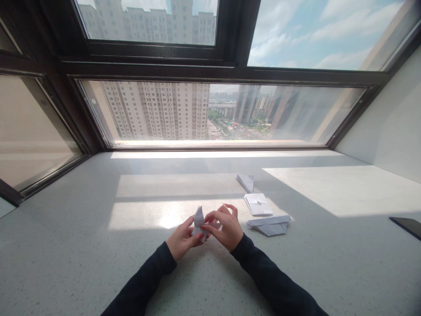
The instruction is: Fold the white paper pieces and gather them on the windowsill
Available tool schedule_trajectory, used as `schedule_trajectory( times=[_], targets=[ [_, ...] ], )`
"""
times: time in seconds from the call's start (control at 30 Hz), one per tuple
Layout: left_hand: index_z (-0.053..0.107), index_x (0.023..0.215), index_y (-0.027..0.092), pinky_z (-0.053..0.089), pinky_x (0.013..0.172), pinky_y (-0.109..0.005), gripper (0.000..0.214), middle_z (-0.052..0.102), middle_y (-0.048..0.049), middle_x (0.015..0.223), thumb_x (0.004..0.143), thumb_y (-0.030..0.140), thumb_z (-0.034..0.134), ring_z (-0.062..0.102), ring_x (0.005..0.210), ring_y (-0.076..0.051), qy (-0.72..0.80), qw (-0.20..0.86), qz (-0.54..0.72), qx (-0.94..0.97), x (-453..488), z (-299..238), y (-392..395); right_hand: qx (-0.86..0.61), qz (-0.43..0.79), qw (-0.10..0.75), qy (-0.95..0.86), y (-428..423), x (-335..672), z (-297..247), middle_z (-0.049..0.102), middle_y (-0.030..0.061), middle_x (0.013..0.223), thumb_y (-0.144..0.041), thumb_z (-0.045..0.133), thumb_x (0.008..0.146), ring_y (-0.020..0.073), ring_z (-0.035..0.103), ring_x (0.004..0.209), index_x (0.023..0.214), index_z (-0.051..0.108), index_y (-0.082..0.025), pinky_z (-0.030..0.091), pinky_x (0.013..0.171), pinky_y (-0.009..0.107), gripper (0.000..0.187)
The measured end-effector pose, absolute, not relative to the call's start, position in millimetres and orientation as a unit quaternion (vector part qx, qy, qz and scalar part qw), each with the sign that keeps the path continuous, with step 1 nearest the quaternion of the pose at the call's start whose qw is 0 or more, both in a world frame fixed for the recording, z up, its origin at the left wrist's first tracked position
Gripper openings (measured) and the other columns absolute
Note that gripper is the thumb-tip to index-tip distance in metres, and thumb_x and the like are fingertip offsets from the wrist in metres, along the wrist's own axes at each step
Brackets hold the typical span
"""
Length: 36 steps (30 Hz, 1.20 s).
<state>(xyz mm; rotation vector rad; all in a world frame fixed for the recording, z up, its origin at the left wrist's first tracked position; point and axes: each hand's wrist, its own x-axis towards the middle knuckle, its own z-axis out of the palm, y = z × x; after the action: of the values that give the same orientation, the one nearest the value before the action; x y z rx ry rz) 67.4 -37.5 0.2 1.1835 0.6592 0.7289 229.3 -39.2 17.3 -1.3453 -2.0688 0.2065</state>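
Observation:
A small folded white paper figure (199, 219) is held just above the pale speckled counter (98, 245), low in the middle of the view. My left hand (182, 241) pinches its lower left side between thumb and fingers. My right hand (225, 227) grips its right side with thumb and forefinger, the other fingers raised and curled. Both arms wear dark sleeves.
To the right of my hands lie three other folded white papers: a flat winged piece (270, 224), a square folded piece (258, 204) and a pointed piece (246, 181) farther back. A dark flat object (408, 226) lies at the right edge. A large window (210, 114) rises behind.

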Motion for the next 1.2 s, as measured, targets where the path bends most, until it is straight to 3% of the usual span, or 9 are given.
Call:
schedule_trajectory(
  times=[0.1,0.27,0.33,0.47,0.53,0.67,0.87,1.07,1.2],
  targets=[
    [0.032,0.121,0.019,0.042,0.074,-0.033,0.064,0.06,-0.0029,0.078,0.066,0.032,0.062,0.058,0.078,-0.017,0.309,0.714,0.342,0.527,67,-1,-37,-0.515,0.075,0.363,-0.773,-39,229,15,0.058,-0.0024,0.068,-0.033,0.061,0.067,0.0149,0.05,0.068,0.078,0.056,-0.023,0.026,0.082,0.04,0.016],
    [0.011,0.13,0.021,0.041,0.079,-0.036,0.083,0.061,-0.0066,0.086,0.066,0.031,0.062,0.056,0.087,-0.02,0.327,0.694,0.397,0.504,65,4,-34,-0.535,0.117,0.48,-0.686,-34,230,7,0.054,0.0069,0.089,-0.044,0.059,0.065,0.0169,0.05,0.07,0.108,0.044,-0.017,0.041,0.068,0.034,0.053],
    [0.007,0.131,0.022,0.04,0.081,-0.038,0.087,0.061,-0.0052,0.085,0.065,0.032,0.063,0.057,0.086,-0.02,0.327,0.687,0.411,0.502,64,6,-33,-0.526,0.18,0.482,-0.677,-31,230,4,0.054,0.0063,0.09,-0.045,0.058,0.066,0.016,0.051,0.069,0.106,0.045,-0.018,0.044,0.064,0.032,0.05],
    [0.003,0.131,0.022,0.04,0.083,-0.038,0.089,0.06,-0.0025,0.083,0.066,0.033,0.062,0.056,0.082,-0.017,0.322,0.682,0.416,0.509,66,7,-34,-0.504,0.28,0.445,-0.686,-31,226,0,0.056,0.0028,0.078,-0.044,0.055,0.068,0.0148,0.051,0.066,0.081,0.056,-0.019,0.045,0.059,0.03,0.028],
    [0.006,0.131,0.02,0.04,0.082,-0.037,0.085,0.059,-0.0028,0.084,0.067,0.034,0.06,0.055,0.082,-0.017,0.327,0.67,0.416,0.522,68,4,-35,-0.498,0.291,0.453,-0.679,-32,225,0,0.057,0.0031,0.077,-0.042,0.056,0.068,0.0161,0.052,0.071,0.074,0.057,-0.018,0.045,0.06,0.029,0.024],
    [0.018,0.129,0.017,0.042,0.076,-0.034,0.07,0.057,-0.005,0.089,0.072,0.036,0.054,0.054,0.082,-0.018,0.361,0.591,0.417,0.589,72,-3,-36,-0.494,0.283,0.475,-0.671,-34,223,3,0.06,0.0043,0.084,-0.036,0.058,0.067,0.0185,0.054,0.081,0.076,0.06,-0.02,0.045,0.063,0.031,0.019],
    [0.034,0.121,0.015,0.043,0.067,-0.031,0.055,0.054,-0.0115,0.103,0.073,0.034,0.05,0.051,0.086,-0.022,0.415,0.454,0.389,0.686,71,1,-38,-0.47,0.376,0.441,-0.665,-32,234,12,0.064,0.003,0.072,-0.034,0.059,0.067,0.0174,0.058,0.07,0.073,0.062,-0.017,0.045,0.068,0.033,0.019],
    [0.047,0.109,0.02,0.044,0.061,-0.031,0.04,0.053,-0.0091,0.1,0.072,0.036,0.047,0.05,0.077,-0.018,0.466,0.379,0.447,0.663,71,4,-39,-0.424,0.589,0.323,-0.607,-57,284,27,0.064,0.0038,0.078,-0.038,0.064,0.059,0.0193,0.06,0.077,0.078,0.063,-0.015,0.044,0.075,0.037,0.03],
    [0.055,0.093,0.02,0.043,0.055,-0.027,0.027,0.053,-0.0073,0.099,0.07,0.029,0.045,0.05,0.072,-0.016,0.484,0.346,0.492,0.636,70,0,-35,-0.49,0.605,0.239,-0.581,-87,339,32,0.064,0.0052,0.08,-0.041,0.066,0.056,0.0215,0.059,0.081,0.076,0.063,-0.015,0.044,0.076,0.036,0.034]
  ],
)
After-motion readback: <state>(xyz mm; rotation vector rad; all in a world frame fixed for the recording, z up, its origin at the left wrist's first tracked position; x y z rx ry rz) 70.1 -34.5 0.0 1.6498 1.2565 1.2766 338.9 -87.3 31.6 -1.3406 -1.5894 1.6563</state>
